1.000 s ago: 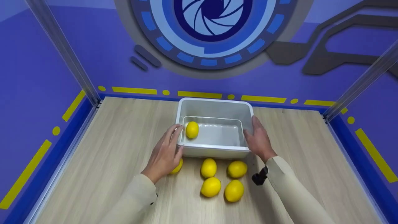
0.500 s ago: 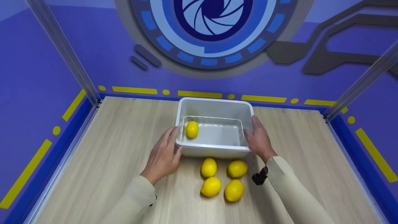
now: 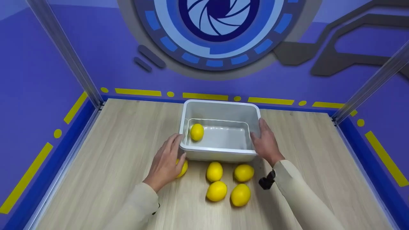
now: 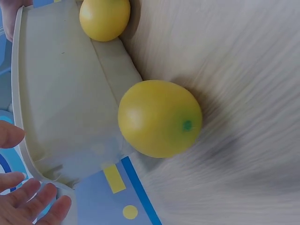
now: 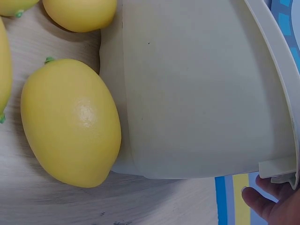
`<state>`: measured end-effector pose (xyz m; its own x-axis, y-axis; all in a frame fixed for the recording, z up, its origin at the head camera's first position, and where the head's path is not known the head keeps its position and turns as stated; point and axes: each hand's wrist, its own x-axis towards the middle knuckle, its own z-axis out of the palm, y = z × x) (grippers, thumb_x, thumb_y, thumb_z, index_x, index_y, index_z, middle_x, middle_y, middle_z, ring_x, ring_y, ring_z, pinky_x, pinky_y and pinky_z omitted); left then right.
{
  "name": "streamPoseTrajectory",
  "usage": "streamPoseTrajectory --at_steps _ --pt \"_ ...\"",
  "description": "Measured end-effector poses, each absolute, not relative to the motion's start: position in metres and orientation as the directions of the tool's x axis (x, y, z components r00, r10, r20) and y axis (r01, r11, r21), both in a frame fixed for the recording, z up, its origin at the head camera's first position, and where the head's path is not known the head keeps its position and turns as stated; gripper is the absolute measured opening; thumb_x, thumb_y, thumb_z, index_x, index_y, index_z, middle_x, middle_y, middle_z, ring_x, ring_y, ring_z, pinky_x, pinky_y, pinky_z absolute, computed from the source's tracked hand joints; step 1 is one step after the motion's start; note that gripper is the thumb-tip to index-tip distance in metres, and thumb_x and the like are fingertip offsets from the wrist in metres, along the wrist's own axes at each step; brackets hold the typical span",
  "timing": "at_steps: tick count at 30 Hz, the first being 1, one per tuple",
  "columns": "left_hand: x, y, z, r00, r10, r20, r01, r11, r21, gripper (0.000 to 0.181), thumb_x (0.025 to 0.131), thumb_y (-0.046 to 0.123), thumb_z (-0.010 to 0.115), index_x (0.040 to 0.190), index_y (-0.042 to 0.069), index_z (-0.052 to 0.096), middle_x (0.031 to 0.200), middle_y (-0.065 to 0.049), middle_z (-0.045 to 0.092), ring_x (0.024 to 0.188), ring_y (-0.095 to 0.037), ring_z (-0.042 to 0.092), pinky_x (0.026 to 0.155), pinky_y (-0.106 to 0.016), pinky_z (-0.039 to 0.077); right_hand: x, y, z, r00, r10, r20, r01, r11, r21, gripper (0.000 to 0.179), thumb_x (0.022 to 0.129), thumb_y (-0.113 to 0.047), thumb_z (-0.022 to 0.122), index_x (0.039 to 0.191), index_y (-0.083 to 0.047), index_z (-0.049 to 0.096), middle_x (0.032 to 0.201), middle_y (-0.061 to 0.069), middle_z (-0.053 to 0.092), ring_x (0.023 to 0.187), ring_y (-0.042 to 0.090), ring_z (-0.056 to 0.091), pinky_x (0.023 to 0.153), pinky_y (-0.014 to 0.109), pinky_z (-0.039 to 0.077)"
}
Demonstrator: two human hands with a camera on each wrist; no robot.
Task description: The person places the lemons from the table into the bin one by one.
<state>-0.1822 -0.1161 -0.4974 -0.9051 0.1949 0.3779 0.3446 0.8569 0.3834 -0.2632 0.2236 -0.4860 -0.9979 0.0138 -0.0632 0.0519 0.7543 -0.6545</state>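
Note:
A light grey plastic bin (image 3: 220, 155) stands on the table near the back wall, one lemon (image 3: 197, 132) lying inside at its left. At the bin's right side my right hand (image 3: 267, 143) grips the rim, thumb over the inside and fingers outside. In the right wrist view, fingertips (image 5: 258, 201) show below the rim's corner. My left hand (image 3: 164, 163) is at the bin's front left corner, fingers loosely extended and holding nothing. Its thumb partly covers a lemon (image 3: 182, 168) on the table, seen whole as a lemon (image 4: 159, 118) in the left wrist view.
Several more lemons lie before the bin: one lemon (image 3: 214, 172) and another lemon (image 3: 243, 172) close to its front wall, with a lemon (image 3: 216, 191) and a lemon (image 3: 240, 195) nearer me. Blue printed panels (image 3: 96, 57) enclose the wooden table (image 3: 127, 127) at back and sides.
My left hand has drawn back slightly left and down from the bin's rim. The bin's front left corner has shifted slightly left. My right hand keeps its place.

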Motion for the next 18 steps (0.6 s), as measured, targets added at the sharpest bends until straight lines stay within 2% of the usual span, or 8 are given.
streamPoseTrajectory --at_steps 18 --pt "-0.1773 -0.1196 -0.5073 -0.906 0.149 0.396 0.311 0.869 0.384 0.060 0.090 0.026 0.065 0.143 0.009 0.040 0.141 -0.009 0.044 0.121 -0.025 0.053 0.103 -0.041 0.047 -0.2630 0.2244 -0.4858 -0.998 0.010 -0.059 0.047 0.748 -0.662 0.070 0.102 -0.028 0.044 0.156 -0.007 0.003 0.163 0.013 0.006 0.151 0.031 0.008 0.122 0.051 0.011"
